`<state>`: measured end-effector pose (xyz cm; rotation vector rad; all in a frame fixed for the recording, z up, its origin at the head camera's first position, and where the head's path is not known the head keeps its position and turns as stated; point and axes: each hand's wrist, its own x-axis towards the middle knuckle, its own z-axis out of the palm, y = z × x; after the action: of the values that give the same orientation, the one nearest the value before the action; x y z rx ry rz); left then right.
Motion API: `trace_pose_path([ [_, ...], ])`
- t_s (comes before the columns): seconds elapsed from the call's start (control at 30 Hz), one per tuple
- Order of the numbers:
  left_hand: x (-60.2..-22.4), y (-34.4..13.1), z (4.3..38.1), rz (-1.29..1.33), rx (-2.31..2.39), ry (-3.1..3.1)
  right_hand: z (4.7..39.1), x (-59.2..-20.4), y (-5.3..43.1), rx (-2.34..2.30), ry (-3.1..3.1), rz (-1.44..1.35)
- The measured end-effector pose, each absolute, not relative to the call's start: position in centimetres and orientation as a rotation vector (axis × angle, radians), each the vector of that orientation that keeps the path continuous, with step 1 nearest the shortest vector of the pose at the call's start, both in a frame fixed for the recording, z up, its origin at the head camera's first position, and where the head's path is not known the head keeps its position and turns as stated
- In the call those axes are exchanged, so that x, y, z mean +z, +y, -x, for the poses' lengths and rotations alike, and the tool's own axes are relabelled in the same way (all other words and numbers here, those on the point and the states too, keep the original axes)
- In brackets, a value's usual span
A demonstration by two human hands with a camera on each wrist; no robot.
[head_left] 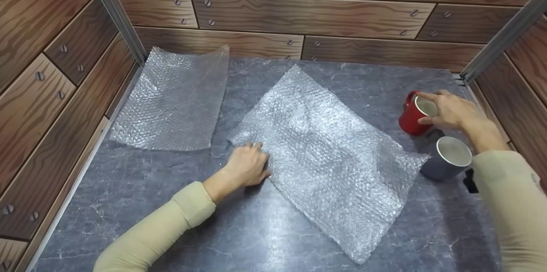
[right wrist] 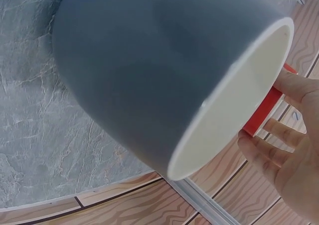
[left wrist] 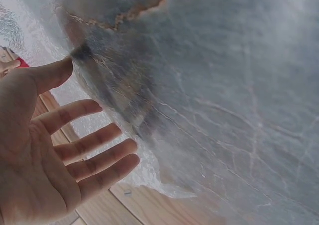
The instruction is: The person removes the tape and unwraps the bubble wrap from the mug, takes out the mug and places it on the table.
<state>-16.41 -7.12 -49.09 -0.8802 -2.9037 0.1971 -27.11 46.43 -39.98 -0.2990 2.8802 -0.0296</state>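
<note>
A large sheet of bubble wrap (head_left: 324, 143) lies slantwise on the table. At its left edge my left hand (head_left: 248, 164) rests, and the left wrist view shows loosely spread fingers (left wrist: 94, 145) beside that edge, pinching nothing. Over on the right, my right hand (head_left: 453, 109) holds a red mug (head_left: 412, 120) by its upper part, fingers and thumb spread around the rim. Close in front of it stands a dark grey mug (head_left: 440, 163) with a pale inside. In the right wrist view the grey mug (right wrist: 149, 70) hides much of the red mug (right wrist: 261, 113).
A second bubble wrap sheet (head_left: 171, 101) lies at the back left of the marbled table (head_left: 128, 203). Wood-patterned walls (head_left: 256, 11) with metal corner posts (head_left: 115, 11) enclose the back and sides. A small black object (head_left: 470, 181) shows by the right sleeve.
</note>
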Motion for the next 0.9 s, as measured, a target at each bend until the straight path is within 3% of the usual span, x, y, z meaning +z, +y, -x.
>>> trace_pose_path([
  [0.37, -48.9, -7.1, 16.5, 0.886, 0.180, -2.902, 26.5, -39.4, 45.5, -0.064, 2.954, 0.368],
  [0.9, -48.6, -7.5, 17.3, 0.897, 0.173, -2.977, 23.8, -38.6, 39.5, -0.011, 3.020, 0.705],
])
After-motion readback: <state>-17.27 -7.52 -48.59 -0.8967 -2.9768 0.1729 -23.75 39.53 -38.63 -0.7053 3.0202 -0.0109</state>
